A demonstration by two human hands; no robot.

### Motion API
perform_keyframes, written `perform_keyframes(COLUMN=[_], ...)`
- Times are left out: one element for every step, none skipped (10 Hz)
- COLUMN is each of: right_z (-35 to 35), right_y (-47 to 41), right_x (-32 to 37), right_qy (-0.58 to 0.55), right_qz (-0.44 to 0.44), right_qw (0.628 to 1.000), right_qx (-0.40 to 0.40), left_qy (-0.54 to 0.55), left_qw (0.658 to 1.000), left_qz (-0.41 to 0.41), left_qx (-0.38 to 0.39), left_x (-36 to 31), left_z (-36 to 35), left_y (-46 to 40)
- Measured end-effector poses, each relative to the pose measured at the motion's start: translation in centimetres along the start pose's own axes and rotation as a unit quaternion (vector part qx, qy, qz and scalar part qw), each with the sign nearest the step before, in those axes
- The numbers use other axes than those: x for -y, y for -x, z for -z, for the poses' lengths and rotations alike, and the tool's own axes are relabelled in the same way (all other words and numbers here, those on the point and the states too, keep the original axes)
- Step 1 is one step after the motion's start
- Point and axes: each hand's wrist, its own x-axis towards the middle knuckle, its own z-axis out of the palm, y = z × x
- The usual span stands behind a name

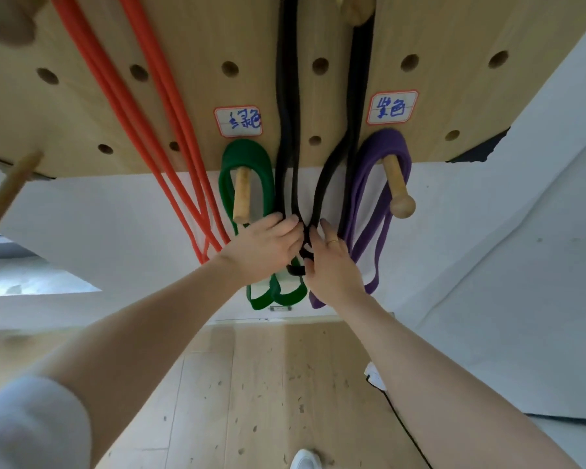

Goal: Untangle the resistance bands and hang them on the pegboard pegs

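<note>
A wooden pegboard (454,45) fills the top of the view. Black bands (286,130) hang from high pegs and meet in a knot low down. My left hand (264,248) and my right hand (332,262) both pinch that black knot from either side. A green band (227,177) hangs on a wooden peg (241,194) left of the black bands. A purple band (362,184) hangs on another peg (398,187) to the right. Orange bands (142,113) hang further left.
Two white labels with blue writing (239,120) (391,107) sit above the green and purple pegs. A bare peg (7,191) sticks out at the far left. Below are white wall, wooden floor, a black cable (406,431) and my white shoe (305,460).
</note>
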Motion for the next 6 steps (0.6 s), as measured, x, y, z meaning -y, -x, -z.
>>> perform_keyframes(right_z=[1.1,2.5,4.4,6.2,7.6,8.3], right_y=[1.4,4.0,7.1,11.1,15.7,20.6], right_x=[0.2,0.8,1.9,4.2,8.0,12.8], right_qy=[0.012,-0.017,-0.006,0.0,0.001,0.039], right_qz=[0.005,-0.031,-0.067,-0.071,-0.051,-0.008], right_qw=[1.0,0.999,0.997,0.997,0.993,0.974], right_qx=[0.018,0.009,0.022,-0.003,-0.104,-0.223], left_qy=[-0.003,0.015,0.009,0.036,0.065,0.078], left_qw=[1.0,1.0,0.999,0.998,0.988,0.974], left_qz=[-0.009,-0.009,0.007,0.041,0.143,0.212], left_qx=[0.0,0.021,0.036,0.036,-0.004,-0.003], left_x=[-0.7,-1.4,-1.6,-1.3,-1.4,-1.5], left_z=[1.3,4.1,7.0,11.1,16.3,20.4], left_y=[1.8,4.8,8.3,12.3,16.5,21.1])
